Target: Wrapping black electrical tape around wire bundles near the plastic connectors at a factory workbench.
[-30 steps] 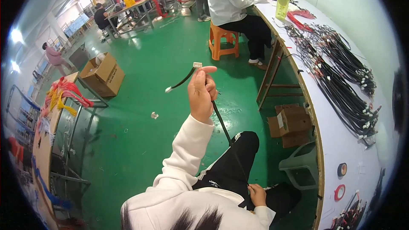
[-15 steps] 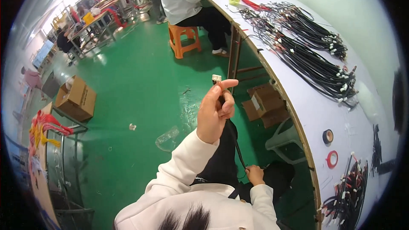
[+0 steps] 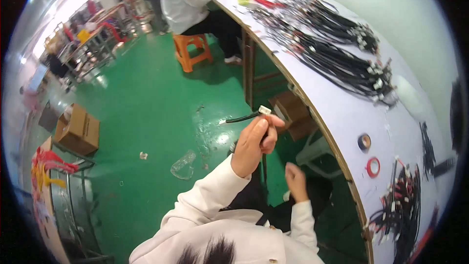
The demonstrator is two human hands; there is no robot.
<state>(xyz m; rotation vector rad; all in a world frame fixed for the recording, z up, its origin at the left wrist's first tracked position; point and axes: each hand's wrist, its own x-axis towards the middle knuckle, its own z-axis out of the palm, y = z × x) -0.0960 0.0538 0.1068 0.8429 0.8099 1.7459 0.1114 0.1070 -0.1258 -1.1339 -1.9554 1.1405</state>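
Observation:
My left hand (image 3: 253,144) is raised in front of me and closed in a pinch on a black cable (image 3: 242,118). A small white connector (image 3: 264,110) stands out above its fingertips. One piece of the cable points left from the hand and has a white tip; another black length hangs below the hand. Lower and to the right, my right hand (image 3: 296,183) is apart from the cable, with its fingers extended upward and slightly blurred. Nothing shows between its fingers.
A long white table (image 3: 332,102) curves along the right with bundles of black cables (image 3: 337,63), a red tape roll (image 3: 373,166) and a black tape roll (image 3: 364,141). Ahead, a person in white sits on an orange stool (image 3: 188,51). A cardboard box (image 3: 78,129) stands left.
My right hand has let go of the hanging cable and moved up. The left hand is a little lower and farther right, its connector tilted, with a cable piece now pointing left. The view has shifted.

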